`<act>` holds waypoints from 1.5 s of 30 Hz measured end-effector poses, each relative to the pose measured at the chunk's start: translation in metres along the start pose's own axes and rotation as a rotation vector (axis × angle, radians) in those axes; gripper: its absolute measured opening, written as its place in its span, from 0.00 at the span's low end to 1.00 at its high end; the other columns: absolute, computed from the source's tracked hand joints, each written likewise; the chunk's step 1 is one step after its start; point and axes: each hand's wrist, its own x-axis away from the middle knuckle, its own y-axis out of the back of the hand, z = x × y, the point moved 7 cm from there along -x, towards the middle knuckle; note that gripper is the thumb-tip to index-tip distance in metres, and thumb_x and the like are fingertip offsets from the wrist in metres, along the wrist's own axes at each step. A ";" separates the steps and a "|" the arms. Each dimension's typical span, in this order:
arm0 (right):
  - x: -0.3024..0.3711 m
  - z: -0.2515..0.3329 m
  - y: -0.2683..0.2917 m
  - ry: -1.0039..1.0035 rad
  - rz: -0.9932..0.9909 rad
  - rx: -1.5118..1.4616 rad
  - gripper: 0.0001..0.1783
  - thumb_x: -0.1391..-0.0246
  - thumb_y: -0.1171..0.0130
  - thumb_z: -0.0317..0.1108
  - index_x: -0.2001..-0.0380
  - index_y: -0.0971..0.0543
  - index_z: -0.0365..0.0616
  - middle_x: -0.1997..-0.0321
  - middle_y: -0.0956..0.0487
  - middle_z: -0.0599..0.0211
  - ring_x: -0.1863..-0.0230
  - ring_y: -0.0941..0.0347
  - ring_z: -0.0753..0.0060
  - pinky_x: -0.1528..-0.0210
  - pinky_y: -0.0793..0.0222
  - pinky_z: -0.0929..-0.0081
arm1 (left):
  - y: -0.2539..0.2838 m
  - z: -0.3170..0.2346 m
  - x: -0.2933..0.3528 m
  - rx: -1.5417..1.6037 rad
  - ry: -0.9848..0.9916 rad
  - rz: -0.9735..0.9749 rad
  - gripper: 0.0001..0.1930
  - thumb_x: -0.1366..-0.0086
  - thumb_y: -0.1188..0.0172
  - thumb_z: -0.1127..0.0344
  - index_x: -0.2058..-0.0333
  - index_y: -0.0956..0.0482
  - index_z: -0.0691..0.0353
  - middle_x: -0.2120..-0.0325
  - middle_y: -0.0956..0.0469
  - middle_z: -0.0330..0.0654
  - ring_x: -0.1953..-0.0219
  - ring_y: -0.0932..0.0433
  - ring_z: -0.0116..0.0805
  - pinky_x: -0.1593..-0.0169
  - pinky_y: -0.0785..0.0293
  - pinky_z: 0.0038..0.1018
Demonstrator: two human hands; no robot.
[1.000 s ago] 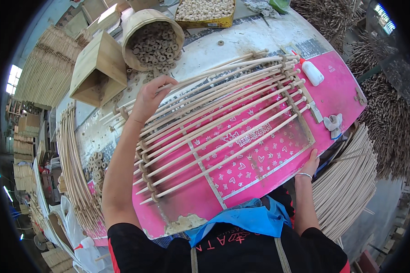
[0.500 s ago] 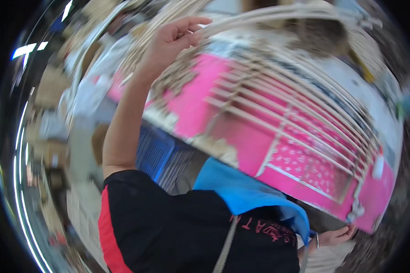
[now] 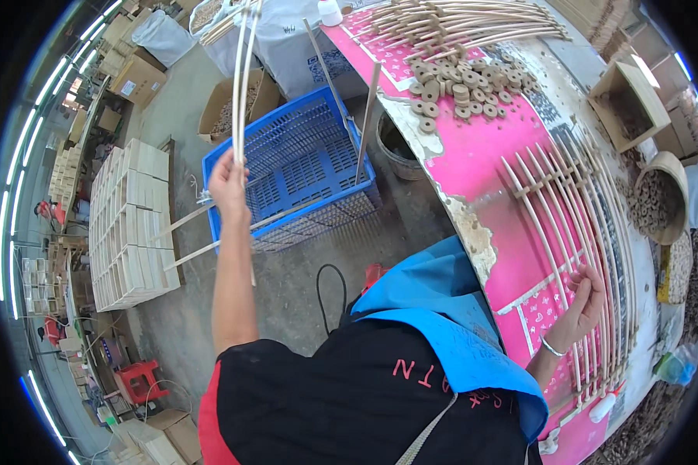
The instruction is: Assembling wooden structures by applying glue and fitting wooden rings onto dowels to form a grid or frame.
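Observation:
My left hand [image 3: 231,180], raised on the left above the blue crate, is closed around a pair of long thin wooden rods [image 3: 244,85]. They stand nearly upright and run out past the top of the view. On the right, my right hand [image 3: 583,308] hovers over or lightly rests on a row of pale rods [image 3: 554,221] lying side by side on the pink-covered table [image 3: 473,174]. Its fingers are loosely bent, with nothing visible in them. Small brown crosspieces sit across the row near its far end.
Below my left hand is a blue plastic crate [image 3: 287,174] with sticks leaning at it. Brown rings [image 3: 461,93] and more rods [image 3: 457,23] lie farther up the table. A bucket [image 3: 399,147], stacked wooden boxes [image 3: 132,232] and a red stool [image 3: 141,384] stand on the floor.
The view has swung toward the left, bringing the crate and floor into sight. My left hand now holds the rods upright over the crate; my right hand has moved from the table edge over the row.

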 end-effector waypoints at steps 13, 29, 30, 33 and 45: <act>-0.006 -0.014 -0.027 -0.150 0.094 0.216 0.14 0.26 0.50 0.30 0.48 0.19 0.36 0.51 0.16 0.64 0.58 0.23 0.80 0.56 0.26 0.80 | -0.088 0.294 0.011 0.265 0.520 -0.113 0.18 0.30 0.40 0.76 0.43 0.22 0.67 0.62 0.15 0.44 0.72 0.20 0.26 0.71 0.23 0.19; 0.013 -0.016 -0.047 -0.289 0.175 0.259 0.13 0.26 0.48 0.31 0.49 0.19 0.36 0.56 0.17 0.66 0.57 0.22 0.79 0.55 0.26 0.80 | -0.196 0.360 0.042 0.575 0.749 -0.136 0.22 0.29 0.42 0.77 0.38 0.29 0.63 0.63 0.16 0.45 0.69 0.19 0.29 0.68 0.22 0.23; 0.016 -0.017 -0.046 -0.315 0.165 0.253 0.12 0.26 0.48 0.31 0.49 0.19 0.36 0.56 0.17 0.67 0.57 0.23 0.79 0.55 0.26 0.80 | -0.195 0.361 0.042 0.517 0.777 -0.140 0.22 0.29 0.42 0.76 0.37 0.30 0.62 0.62 0.16 0.45 0.67 0.17 0.31 0.67 0.20 0.25; 0.022 -0.020 -0.044 -0.303 0.180 0.239 0.12 0.26 0.48 0.30 0.50 0.19 0.36 0.56 0.18 0.67 0.58 0.23 0.80 0.56 0.26 0.81 | -0.193 0.356 0.040 0.489 0.767 -0.105 0.33 0.30 0.44 0.78 0.28 0.42 0.62 0.60 0.18 0.41 0.66 0.22 0.25 0.66 0.26 0.23; 0.076 -0.028 0.025 -0.329 0.082 0.178 0.13 0.27 0.47 0.30 0.49 0.19 0.35 0.58 0.17 0.65 0.62 0.25 0.79 0.59 0.29 0.80 | -0.084 0.246 0.060 0.081 0.441 -0.145 0.18 0.28 0.44 0.75 0.40 0.24 0.64 0.57 0.16 0.44 0.67 0.20 0.27 0.64 0.23 0.22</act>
